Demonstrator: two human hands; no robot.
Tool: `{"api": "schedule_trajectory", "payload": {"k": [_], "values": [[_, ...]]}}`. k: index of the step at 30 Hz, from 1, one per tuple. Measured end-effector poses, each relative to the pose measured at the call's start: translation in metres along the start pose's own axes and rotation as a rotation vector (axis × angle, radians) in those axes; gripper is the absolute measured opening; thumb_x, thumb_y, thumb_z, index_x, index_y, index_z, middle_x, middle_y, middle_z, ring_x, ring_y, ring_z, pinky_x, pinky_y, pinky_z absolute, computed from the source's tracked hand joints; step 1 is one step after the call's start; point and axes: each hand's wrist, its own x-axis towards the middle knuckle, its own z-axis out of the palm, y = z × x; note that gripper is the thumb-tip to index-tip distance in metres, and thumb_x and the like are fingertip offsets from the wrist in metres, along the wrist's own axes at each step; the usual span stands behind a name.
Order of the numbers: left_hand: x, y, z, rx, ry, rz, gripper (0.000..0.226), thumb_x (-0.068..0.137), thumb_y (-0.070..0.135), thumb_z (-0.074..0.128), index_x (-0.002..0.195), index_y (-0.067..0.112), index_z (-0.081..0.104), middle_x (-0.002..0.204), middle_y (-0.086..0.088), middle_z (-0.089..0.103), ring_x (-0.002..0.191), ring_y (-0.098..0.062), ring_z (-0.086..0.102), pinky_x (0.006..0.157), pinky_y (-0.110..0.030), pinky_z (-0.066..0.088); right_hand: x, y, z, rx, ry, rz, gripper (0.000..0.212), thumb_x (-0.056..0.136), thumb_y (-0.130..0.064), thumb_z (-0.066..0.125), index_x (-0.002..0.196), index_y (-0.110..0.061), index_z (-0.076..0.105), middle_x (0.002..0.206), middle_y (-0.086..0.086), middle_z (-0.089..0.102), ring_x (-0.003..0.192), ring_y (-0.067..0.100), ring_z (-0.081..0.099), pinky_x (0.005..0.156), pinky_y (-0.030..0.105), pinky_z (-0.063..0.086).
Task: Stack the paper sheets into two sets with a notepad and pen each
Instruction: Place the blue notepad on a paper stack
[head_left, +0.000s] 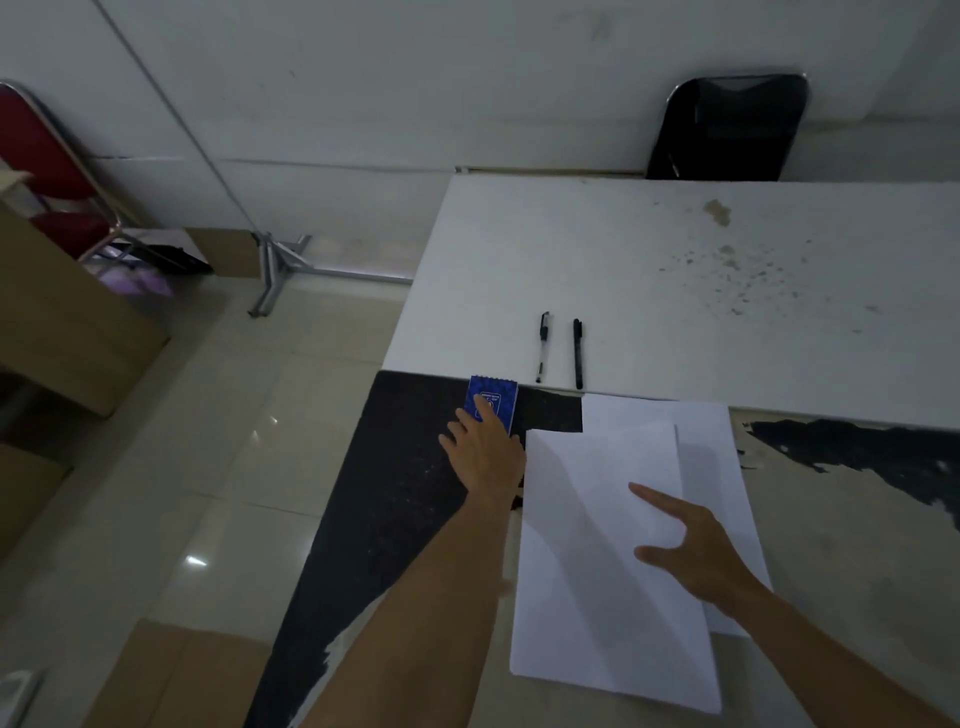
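Seen from above, the person's left hand (485, 447) lies flat on a small blue spiral notepad (493, 399) at the left of the dark tabletop (395, 493), fingers spread over its cover and not yet curled around it. Only one notepad can be seen. Just to its right, two pens (542, 346) (577, 353) lie side by side, a little apart, on the adjoining white tabletop (675, 270). Below them, white paper sheets (597, 545) lie loosely overlapped, edges out of line. The right hand (696, 551) hovers open over them, fingers splayed, holding nothing. The step appears to be taking the notepad; sliding it toward the sheets before lifting should keep the grip secure, while the right hand steadies the paper so the sheets do not skid.
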Motion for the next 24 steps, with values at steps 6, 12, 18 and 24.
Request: {"api": "schedule_trajectory", "payload": {"k": [6, 12, 18, 24], "values": [[0.007, -0.003, -0.004, -0.07, -0.001, 0.001, 0.092, 0.088, 0.035, 0.064, 0.155, 0.008, 0.007, 0.138, -0.018, 0.05, 0.127, -0.036, 0.046, 0.104, -0.047, 0.043, 0.001, 0.003, -0.001, 0.001, -0.014, -0.013, 0.08, 0.073, -0.001, 0.086, 0.139, -0.036, 0.056, 0.141, -0.01, 0.055, 0.131, 0.015, 0.051, 0.111, 0.04, 0.044], [0.009, -0.005, -0.016, -0.159, 0.015, 0.009, 0.103, 0.078, 0.038, 0.073, 0.153, 0.008, 0.009, 0.133, -0.017, 0.048, 0.121, -0.036, 0.044, 0.093, -0.046, 0.048, -0.002, -0.002, -0.004, 0.083, -0.021, -0.02, 0.08, 0.072, 0.001, 0.086, 0.14, -0.031, 0.056, 0.14, -0.01, 0.055, 0.129, 0.013, 0.052, 0.101, 0.021, 0.046], [0.017, -0.004, -0.039, -0.27, 0.017, -0.015, 0.101, 0.07, 0.041, 0.079, 0.144, 0.008, 0.02, 0.123, -0.018, 0.055, 0.118, -0.037, 0.046, 0.09, -0.046, 0.048, -0.026, -0.023, -0.022, 0.252, -0.105, -0.006, 0.075, 0.07, -0.005, 0.088, 0.132, -0.038, 0.063, 0.137, -0.014, 0.06, 0.12, 0.01, 0.061, 0.096, 0.034, 0.056], [0.032, -0.001, -0.069, -0.332, -0.006, -0.003, 0.086, 0.068, 0.042, 0.082, 0.128, 0.006, 0.031, 0.118, -0.016, 0.055, 0.111, -0.035, 0.053, 0.081, -0.04, 0.047, -0.035, -0.042, -0.012, 0.126, -0.401, -0.001, 0.079, 0.067, -0.01, 0.092, 0.132, -0.043, 0.062, 0.141, -0.022, 0.056, 0.127, 0.0, 0.055, 0.102, 0.027, 0.051]]}}
